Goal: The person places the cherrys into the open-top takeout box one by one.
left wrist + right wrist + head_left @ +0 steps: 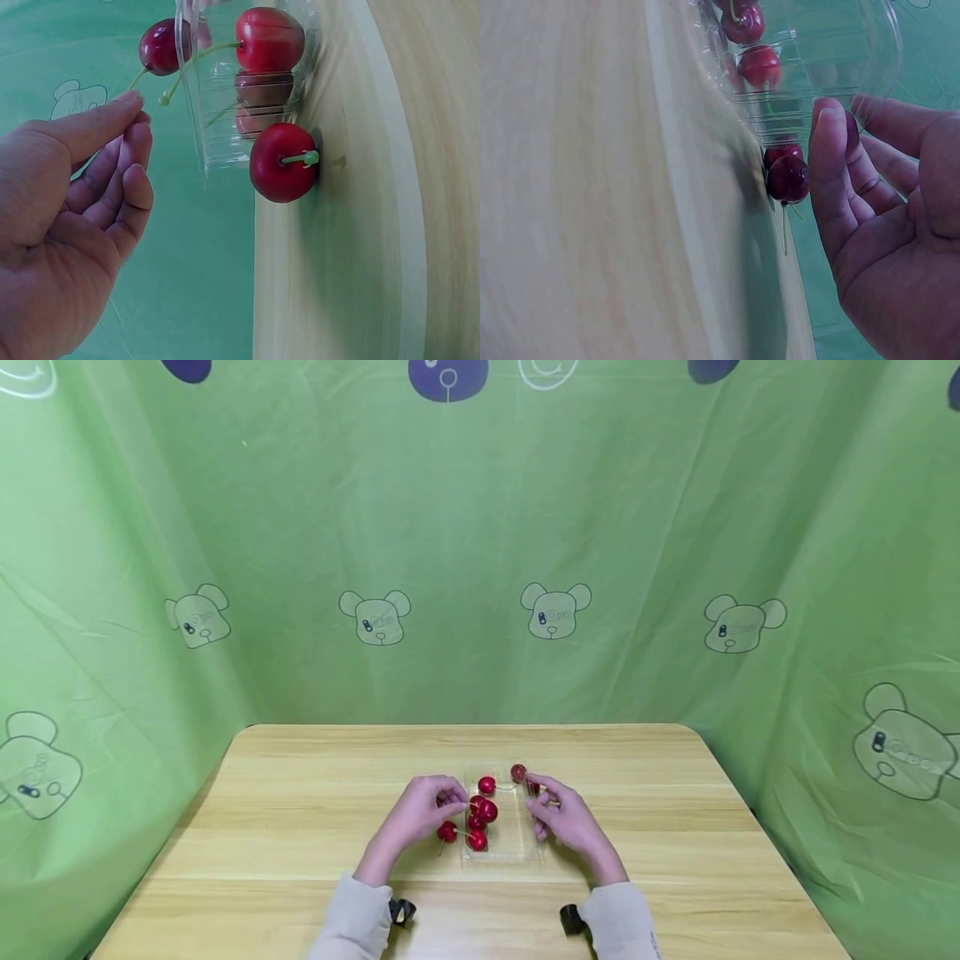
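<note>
Two hands work at mid-table over a clear plastic tray (525,847) of red cherries. Wooden table (300,793) has wide bare surface left, right and behind the tray; its rounded far corners sit close to the green bear-print curtain (480,568), which closes in on three sides. Front edge runs under the sleeves.

Left hand (420,814) sits at the tray's left rim, fingers loosely bent. In the left wrist view its thumb and forefinger meet at the stem end of a dark cherry (159,46) lifted beside the tray wall; looks like a stem pinch, contact spot small. One cherry on the table (283,162) lies outside, against the tray's left side, stem toward the camera. Several more cherries sit inside the tray (483,810).

Right hand (566,818) is at the tray's right rim, fingers relaxed and partly straightened, fingertips against the clear wall in the right wrist view, nothing held. Two cherries (786,174) lie just outside the tray near those fingertips; whether the fingers touch them cannot be told. One more cherry (518,772) sits at the tray's far right corner.
</note>
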`<state>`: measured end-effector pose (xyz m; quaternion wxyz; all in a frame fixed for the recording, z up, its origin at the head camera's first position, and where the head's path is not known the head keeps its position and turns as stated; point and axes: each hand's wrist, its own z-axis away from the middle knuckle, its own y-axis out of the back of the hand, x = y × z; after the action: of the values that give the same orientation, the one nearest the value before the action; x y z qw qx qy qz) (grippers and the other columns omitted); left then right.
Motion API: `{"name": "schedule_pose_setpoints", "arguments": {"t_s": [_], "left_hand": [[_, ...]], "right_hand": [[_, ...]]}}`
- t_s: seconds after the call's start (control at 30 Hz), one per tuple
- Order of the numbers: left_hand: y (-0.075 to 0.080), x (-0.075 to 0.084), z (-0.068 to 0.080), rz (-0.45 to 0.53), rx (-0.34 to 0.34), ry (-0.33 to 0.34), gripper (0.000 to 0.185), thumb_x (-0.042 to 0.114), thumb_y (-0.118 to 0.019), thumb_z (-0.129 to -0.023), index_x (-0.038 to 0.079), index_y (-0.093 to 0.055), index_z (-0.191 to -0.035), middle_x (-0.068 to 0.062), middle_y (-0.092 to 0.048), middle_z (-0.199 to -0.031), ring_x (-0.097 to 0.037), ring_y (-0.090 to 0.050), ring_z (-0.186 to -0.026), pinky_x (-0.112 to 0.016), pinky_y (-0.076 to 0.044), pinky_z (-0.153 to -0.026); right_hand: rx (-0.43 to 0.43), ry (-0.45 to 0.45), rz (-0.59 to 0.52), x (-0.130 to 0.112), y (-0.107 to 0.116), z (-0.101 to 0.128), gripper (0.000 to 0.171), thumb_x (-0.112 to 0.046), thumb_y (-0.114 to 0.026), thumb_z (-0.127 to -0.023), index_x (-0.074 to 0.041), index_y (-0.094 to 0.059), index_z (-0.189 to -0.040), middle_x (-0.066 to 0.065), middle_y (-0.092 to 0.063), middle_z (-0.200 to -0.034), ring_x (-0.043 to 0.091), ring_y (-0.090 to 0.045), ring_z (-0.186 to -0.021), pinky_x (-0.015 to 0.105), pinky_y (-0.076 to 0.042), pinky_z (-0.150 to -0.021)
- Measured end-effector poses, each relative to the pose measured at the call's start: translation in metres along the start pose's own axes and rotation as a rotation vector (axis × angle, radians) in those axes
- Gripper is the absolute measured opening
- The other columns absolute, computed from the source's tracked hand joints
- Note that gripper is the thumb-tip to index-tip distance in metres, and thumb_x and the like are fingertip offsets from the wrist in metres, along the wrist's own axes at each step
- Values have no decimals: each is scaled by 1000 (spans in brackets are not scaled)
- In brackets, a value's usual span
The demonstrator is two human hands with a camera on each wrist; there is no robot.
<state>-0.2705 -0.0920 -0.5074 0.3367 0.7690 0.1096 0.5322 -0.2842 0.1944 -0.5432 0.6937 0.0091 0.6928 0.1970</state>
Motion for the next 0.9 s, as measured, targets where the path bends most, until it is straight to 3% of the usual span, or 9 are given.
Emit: {"name": "schedule_pose_setpoints", "arguments": {"t_s": [0.9], "left_hand": [[-7,-1,-2,-57,7,-2,8,17,-76,-94,9,-75,-94,5,-72,-85,-4,-63,-77,-20,-56,-74]], "right_hand": [[-7,15,-9,3,1,-3,59,-6,-65,-101,-3,-42,-155,28,-65,-95,22,-65,-63,33,-60,-57]]}}
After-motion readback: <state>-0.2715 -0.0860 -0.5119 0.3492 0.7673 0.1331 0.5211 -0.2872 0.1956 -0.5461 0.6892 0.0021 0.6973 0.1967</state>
